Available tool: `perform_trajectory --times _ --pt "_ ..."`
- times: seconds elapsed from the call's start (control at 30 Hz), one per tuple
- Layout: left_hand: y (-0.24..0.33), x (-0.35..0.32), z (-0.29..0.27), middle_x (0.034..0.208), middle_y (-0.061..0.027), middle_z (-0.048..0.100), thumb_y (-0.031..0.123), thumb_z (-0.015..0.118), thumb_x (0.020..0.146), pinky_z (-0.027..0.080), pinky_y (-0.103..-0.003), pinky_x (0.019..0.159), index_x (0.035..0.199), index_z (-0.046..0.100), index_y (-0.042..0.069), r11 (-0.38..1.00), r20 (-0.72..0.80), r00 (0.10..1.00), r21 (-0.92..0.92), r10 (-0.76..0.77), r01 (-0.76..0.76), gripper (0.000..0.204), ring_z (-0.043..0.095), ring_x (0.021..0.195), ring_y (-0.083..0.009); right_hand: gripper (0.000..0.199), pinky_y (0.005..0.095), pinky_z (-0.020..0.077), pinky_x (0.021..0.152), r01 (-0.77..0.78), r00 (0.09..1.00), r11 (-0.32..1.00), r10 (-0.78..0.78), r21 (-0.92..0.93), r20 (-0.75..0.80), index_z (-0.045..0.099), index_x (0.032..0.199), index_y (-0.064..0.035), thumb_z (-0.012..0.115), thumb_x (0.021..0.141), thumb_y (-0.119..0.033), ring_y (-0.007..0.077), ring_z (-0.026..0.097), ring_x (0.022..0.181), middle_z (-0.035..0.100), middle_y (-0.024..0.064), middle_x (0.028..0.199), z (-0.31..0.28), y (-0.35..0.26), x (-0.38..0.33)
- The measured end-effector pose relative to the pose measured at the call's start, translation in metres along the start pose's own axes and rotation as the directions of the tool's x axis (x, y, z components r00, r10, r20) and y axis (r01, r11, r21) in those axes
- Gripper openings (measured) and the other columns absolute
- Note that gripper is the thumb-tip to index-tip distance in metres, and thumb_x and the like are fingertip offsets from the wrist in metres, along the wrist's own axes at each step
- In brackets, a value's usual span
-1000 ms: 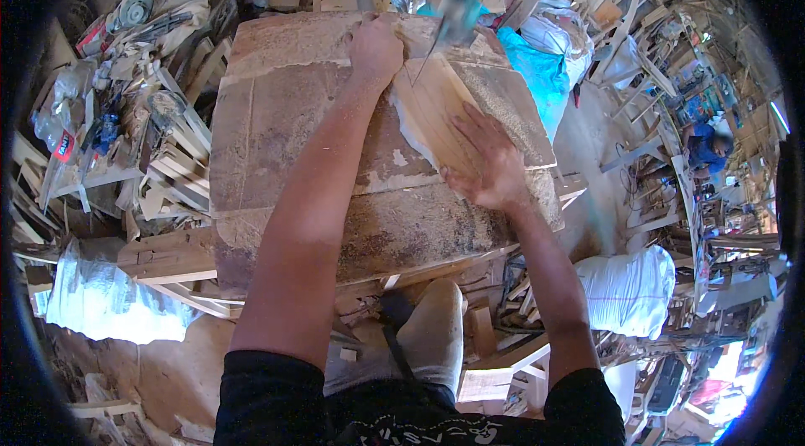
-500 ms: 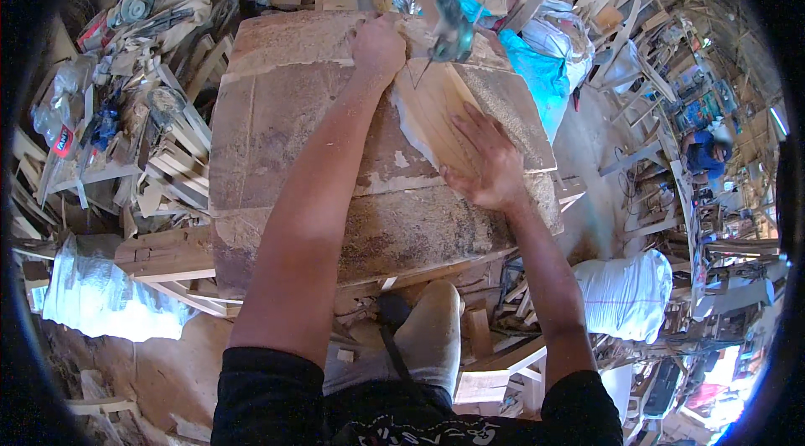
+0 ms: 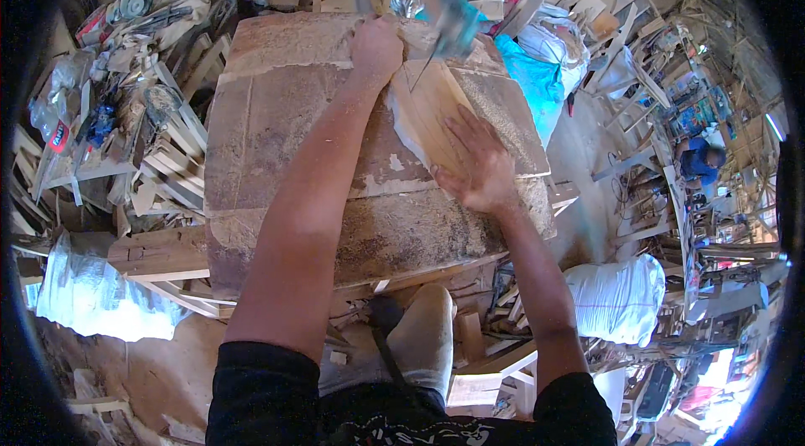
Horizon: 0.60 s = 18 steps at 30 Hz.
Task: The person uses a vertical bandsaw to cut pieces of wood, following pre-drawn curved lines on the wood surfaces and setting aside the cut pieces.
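Board on the worktable — sack to its right.

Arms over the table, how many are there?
2: the left arm, stretched to the far edge of the table, and the right arm, its grip on the pale wood. No others seem hidden.

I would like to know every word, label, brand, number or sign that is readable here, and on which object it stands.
Red label on a clear plastic bottle: white lettering, which I do not copy out.
Black shirt: pale lettering near the lower edge, too unclear to read.
Wooden piece under the right hand: no readable text.
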<state>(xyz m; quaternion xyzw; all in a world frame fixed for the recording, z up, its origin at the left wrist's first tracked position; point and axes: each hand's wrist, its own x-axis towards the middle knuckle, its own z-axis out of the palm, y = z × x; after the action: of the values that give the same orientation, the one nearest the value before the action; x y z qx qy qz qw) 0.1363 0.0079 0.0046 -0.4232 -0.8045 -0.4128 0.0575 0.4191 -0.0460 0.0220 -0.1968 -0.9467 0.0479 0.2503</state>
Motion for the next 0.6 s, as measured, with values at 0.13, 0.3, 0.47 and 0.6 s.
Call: perform_trajectory --times 0.13,0.3,0.47,0.6 --pt "-0.005 0.007 0.003 0.119 -0.0199 0.069 0.013 0.061 0.087 0.045 -0.059 0.105 0.107 0.073 -0.001 0.999 0.024 0.999 0.042 -0.027 0.026 0.028 0.064 0.117 -0.0385 0.072 0.0536 0.0446 0.112 -0.022 1.000 1.000 0.023 0.007 -0.006 0.061 0.140 -0.0084 0.082 0.076 -0.034 0.0481 0.054 0.133 0.053 0.0256 0.149 0.002 -0.004 0.003" --pt "-0.003 0.010 0.008 0.122 -0.0193 0.068 0.013 0.060 0.088 0.044 -0.059 0.106 0.109 0.073 0.000 0.998 0.066 0.998 0.051 -0.024 0.020 0.028 0.062 0.120 -0.0373 0.072 0.0534 0.0440 0.113 -0.023 1.000 0.998 0.023 -0.054 -0.003 0.060 0.141 -0.0087 0.082 0.077 -0.034 0.0473 0.053 0.134 0.053 0.0254 0.149 0.005 -0.002 0.001" --pt "-0.009 0.013 0.015 0.126 -0.0189 0.066 0.015 0.058 0.091 0.043 -0.059 0.107 0.113 0.073 0.003 0.997 0.020 0.999 0.067 0.028 -0.029 0.029 0.060 0.124 -0.0360 0.074 0.0548 0.0404 0.116 -0.046 0.999 0.999 0.046 -0.029 -0.008 0.060 0.142 -0.0101 0.081 0.078 -0.040 0.0478 0.051 0.136 0.052 0.0261 0.150 0.008 -0.005 0.003" --pt "-0.012 0.015 0.019 0.128 -0.0184 0.065 0.016 0.058 0.093 0.043 -0.059 0.108 0.116 0.073 0.007 0.995 -0.004 0.997 0.062 0.077 -0.077 0.029 0.059 0.127 -0.0358 0.076 0.0557 0.0396 0.117 -0.054 0.999 0.998 0.054 -0.027 0.002 0.059 0.143 -0.0110 0.082 0.078 -0.041 0.0501 0.050 0.136 0.051 0.0273 0.150 0.008 -0.005 0.004"
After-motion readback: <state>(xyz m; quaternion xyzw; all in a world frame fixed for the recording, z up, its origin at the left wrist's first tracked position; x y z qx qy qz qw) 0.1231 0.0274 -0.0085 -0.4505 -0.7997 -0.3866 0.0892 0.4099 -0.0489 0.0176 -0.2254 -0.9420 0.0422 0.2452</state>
